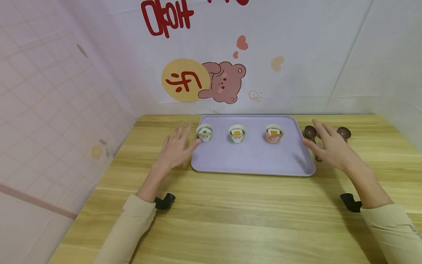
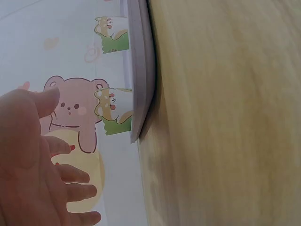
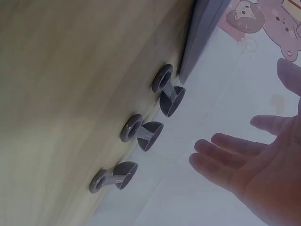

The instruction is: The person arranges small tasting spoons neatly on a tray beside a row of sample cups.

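A lilac tray (image 1: 254, 161) lies on the wooden table with three paper baking cups in a row. The left cup (image 1: 206, 138) holds a white piece with a green mark; the middle cup (image 1: 237, 138) and the pink right cup (image 1: 273, 138) hold white pieces with orange centres. Beside the tray's left edge hovers my left hand (image 1: 174, 148), fingers spread, its thumb close to the left cup. My right hand (image 1: 334, 148) is over the brown measuring spoons (image 3: 152, 134) at the tray's right, fingers extended and holding nothing. It partly hides the spoons in the head view.
Behind the table (image 1: 244, 212) hangs a white cloth (image 1: 296, 33) printed with a pink bear (image 1: 227, 82). Another printed cloth (image 1: 59, 91) with a grid pattern borders the left side. Black wrist devices (image 1: 165, 201) stick out by both sleeves.
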`<state>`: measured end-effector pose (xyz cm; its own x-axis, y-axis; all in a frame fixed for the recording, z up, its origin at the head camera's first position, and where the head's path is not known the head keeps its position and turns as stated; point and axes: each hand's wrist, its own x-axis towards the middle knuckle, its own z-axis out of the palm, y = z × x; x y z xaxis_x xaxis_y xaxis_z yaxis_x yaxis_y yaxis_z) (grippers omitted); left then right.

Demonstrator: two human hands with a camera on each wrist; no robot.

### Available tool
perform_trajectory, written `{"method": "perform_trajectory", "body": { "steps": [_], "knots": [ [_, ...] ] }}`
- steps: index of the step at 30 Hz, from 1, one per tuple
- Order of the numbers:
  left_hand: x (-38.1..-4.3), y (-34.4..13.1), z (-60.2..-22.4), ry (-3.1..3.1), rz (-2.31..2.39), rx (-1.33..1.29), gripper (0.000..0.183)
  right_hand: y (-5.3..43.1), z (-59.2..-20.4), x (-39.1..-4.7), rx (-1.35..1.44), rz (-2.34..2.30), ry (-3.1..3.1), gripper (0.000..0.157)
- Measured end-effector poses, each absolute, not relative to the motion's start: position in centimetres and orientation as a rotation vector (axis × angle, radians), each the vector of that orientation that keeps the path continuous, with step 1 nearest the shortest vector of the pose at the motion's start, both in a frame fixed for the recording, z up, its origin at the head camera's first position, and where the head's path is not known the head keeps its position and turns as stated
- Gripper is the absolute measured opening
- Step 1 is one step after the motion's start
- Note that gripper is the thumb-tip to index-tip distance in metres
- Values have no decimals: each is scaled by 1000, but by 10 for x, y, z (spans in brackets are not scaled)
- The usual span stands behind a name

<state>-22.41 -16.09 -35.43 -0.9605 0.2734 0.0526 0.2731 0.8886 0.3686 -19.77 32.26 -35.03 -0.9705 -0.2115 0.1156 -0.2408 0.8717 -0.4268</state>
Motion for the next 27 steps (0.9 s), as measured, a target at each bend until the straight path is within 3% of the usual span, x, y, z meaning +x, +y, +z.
{"method": "perform_trajectory", "body": {
  "steps": [27],
  "knots": [
    [-230,-164,-356,2964,916,398,70,330,-355,-217,302,727,-2988,85]
  ]
}}
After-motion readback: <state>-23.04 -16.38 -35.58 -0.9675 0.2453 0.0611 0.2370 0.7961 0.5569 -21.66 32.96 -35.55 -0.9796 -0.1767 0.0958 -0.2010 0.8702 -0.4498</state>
